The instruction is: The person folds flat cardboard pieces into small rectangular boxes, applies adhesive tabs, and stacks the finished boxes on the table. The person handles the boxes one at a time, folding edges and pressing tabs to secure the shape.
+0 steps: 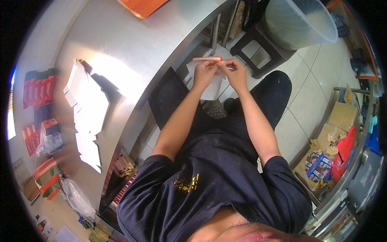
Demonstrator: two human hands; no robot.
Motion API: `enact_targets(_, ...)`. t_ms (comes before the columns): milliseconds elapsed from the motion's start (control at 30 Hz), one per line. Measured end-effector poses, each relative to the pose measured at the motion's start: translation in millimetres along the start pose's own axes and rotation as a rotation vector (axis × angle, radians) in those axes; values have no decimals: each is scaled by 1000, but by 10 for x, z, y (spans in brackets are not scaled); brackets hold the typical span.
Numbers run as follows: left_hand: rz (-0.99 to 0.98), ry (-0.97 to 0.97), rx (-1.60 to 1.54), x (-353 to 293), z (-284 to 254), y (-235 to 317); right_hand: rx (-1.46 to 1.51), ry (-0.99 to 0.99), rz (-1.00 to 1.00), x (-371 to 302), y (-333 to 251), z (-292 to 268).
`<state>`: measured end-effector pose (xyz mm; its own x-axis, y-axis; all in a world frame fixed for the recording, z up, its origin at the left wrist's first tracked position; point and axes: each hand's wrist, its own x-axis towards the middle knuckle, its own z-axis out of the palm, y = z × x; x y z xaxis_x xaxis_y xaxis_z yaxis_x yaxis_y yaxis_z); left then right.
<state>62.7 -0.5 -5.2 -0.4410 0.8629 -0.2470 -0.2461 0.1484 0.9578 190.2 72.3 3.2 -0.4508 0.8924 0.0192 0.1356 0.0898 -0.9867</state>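
Observation:
Above my lap, both hands are closed on a small folded carton (207, 59) with orange edges and a pale strip along its top. My left hand (206, 73) grips its left part from below. Fingertips of my right hand (235, 73) pinch its right end, close to the left thumb. The far side of the carton and some fingers are hidden. Below the hands a white surface (210, 90) shows between my legs; I cannot tell whether it joins the carton.
On the steel table (133, 36) at my left lie several flat white carton pieces (90, 109). Red packets (39, 88) line its far left side. Ahead to the right, a clear plastic tub (296, 26) rests on a dark stool (258, 50). A shelf of goods (322, 161) stands at right.

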Motion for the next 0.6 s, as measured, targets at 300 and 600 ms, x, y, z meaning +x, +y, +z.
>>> enact_targets(300, 206, 123, 50, 88, 89, -83, -303, 99, -172, 19, -194, 68)
enact_targets(600, 469, 552, 577, 32, -108, 284, -586, 278, -269, 178, -78, -195)
